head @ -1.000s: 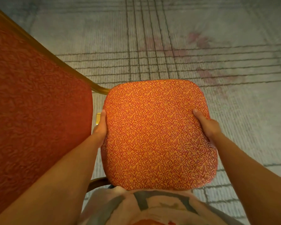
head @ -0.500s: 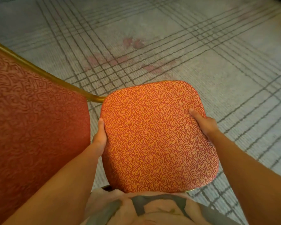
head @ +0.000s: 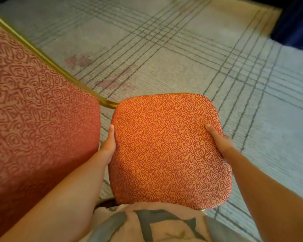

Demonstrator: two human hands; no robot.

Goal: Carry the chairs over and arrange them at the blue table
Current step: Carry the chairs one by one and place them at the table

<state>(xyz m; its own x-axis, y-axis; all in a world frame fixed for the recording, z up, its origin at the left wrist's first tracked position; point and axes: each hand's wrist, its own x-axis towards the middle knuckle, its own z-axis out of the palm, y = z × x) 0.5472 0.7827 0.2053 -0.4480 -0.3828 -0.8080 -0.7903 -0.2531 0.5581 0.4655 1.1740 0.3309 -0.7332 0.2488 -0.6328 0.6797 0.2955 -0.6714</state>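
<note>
Blue counter [head: 294, 27] slides into view top right, with left hand [head: 108, 145] and right hand [head: 219, 142] fingers clamped on the chair seat [head: 170, 154], whose unseen legs could clip it.

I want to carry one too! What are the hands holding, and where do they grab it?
The chair, by its seat: the left hand grips the seat's left edge, the right hand its right edge.

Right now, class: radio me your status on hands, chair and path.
Left hand and right hand grip the chair by its seat edges. Backrest at left. Carpet ahead shows no obstacle.
</note>
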